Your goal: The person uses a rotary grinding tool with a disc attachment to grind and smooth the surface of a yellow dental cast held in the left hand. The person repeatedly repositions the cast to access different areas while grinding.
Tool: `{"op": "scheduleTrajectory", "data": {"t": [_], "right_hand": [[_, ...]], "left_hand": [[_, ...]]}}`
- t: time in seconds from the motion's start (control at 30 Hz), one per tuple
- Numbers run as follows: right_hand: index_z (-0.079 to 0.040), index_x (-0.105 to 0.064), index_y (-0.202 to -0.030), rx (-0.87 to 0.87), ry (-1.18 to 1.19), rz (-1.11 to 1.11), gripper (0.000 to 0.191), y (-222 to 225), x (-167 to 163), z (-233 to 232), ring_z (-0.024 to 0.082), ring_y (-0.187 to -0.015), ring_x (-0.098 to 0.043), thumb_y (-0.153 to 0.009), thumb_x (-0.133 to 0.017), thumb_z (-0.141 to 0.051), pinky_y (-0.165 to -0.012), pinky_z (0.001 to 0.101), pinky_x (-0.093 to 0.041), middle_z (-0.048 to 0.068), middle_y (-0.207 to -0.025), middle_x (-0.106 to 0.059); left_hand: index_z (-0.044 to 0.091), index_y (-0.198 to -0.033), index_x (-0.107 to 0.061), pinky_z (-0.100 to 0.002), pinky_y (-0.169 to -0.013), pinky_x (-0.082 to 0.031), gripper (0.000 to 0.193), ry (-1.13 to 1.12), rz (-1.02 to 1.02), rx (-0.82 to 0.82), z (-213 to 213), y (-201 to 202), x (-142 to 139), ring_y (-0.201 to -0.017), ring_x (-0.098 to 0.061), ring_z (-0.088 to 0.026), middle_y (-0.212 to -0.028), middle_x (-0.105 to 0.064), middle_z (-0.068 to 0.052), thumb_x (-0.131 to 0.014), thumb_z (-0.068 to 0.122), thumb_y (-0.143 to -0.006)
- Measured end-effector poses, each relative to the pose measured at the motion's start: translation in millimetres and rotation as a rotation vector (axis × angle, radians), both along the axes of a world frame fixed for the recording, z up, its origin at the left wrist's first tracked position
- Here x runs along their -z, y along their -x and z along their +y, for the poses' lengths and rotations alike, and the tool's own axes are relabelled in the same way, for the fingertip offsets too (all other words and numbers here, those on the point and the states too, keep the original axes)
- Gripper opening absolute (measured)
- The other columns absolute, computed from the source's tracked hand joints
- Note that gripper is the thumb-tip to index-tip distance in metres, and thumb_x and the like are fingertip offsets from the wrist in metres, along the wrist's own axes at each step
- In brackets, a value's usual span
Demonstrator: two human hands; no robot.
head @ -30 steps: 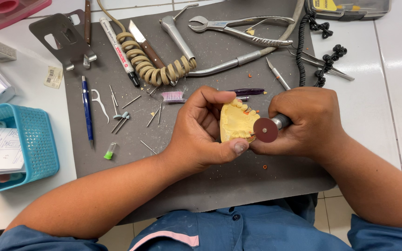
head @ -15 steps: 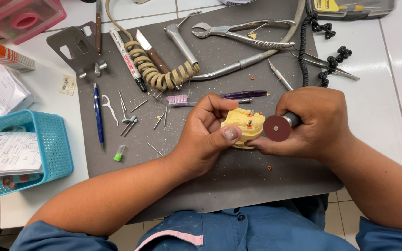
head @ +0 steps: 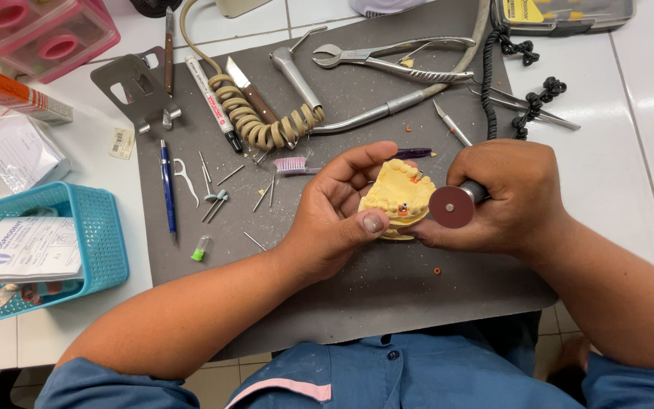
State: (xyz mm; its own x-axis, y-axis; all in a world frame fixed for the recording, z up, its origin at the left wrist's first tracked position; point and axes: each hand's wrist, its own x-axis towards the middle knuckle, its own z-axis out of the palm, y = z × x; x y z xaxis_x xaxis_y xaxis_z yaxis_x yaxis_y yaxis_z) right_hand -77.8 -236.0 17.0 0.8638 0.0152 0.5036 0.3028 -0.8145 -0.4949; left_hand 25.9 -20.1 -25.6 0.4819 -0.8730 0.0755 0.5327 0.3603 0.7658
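Observation:
My left hand (head: 338, 212) grips a yellow plaster dental cast (head: 397, 198) above the grey work mat (head: 342, 295), thumb pressed on its near edge. My right hand (head: 505, 197) holds a rotary handpiece with a dark red cutting disc (head: 452, 206) at its tip. The disc sits just to the right of the cast, close to it; I cannot tell whether they touch. A black coiled cord (head: 493, 68) runs from behind my right hand toward the back of the mat.
On the mat lie large metal pliers (head: 387, 57), a beige coiled hose (head: 266, 125), a white marker (head: 207, 91), a blue pen (head: 166, 185), a small pink brush (head: 291, 164) and several burs (head: 217, 193). A blue basket (head: 107, 250) with papers stands left; pink boxes (head: 39, 34) far left.
The view has shifted slightly. The disc has drawn a little away from the cast to the right, and my left hand has turned the cast so its tooth side faces up.

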Motion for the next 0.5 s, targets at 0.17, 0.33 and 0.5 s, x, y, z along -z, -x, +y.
{"op": "scheduleTrajectory", "data": {"t": [0.17, 0.33, 0.5], "right_hand": [[-0.009, -0.054, -0.063, -0.044, -0.023, -0.095, 0.051, 2.9, 0.3, 1.1, 0.018, -0.049, -0.053, -0.062, -0.096, -0.038, -0.048, 0.0304, -0.039, 0.004, -0.057, -0.053], [-0.01, -0.052, -0.064, -0.093, -0.031, -0.116, 0.048, 2.6, -0.1, 2.4, 0.02, -0.051, -0.052, -0.063, -0.095, -0.032, -0.05, 0.0317, -0.038, 0.004, -0.059, -0.052], [-0.011, -0.053, -0.064, -0.102, -0.028, -0.113, 0.046, 0.6, 0.6, 3.3, 0.019, -0.051, -0.053, -0.067, -0.094, -0.03, -0.05, 0.0314, -0.038, 0.003, -0.059, -0.052]], "left_hand": [[-0.002, -0.149, -0.043, -0.041, -0.123, -0.047, 0.075, 0.055, -0.007, 0.065, 1.3, 0.9, -1.4, -0.138, -0.057, -0.025, -0.149, -0.054, -0.021, -0.086, 0.025, -0.094], [0.001, -0.152, -0.043, -0.04, -0.124, -0.047, 0.076, 0.07, -0.06, 0.098, 5.1, -1.7, -4.3, -0.14, -0.056, -0.024, -0.153, -0.051, -0.022, -0.087, 0.024, -0.095], [0.005, -0.154, -0.042, -0.041, -0.123, -0.048, 0.075, 0.099, -0.098, 0.085, 6.7, -5.3, -2.9, -0.141, -0.055, -0.024, -0.157, -0.047, -0.021, -0.086, 0.02, -0.095]]}}
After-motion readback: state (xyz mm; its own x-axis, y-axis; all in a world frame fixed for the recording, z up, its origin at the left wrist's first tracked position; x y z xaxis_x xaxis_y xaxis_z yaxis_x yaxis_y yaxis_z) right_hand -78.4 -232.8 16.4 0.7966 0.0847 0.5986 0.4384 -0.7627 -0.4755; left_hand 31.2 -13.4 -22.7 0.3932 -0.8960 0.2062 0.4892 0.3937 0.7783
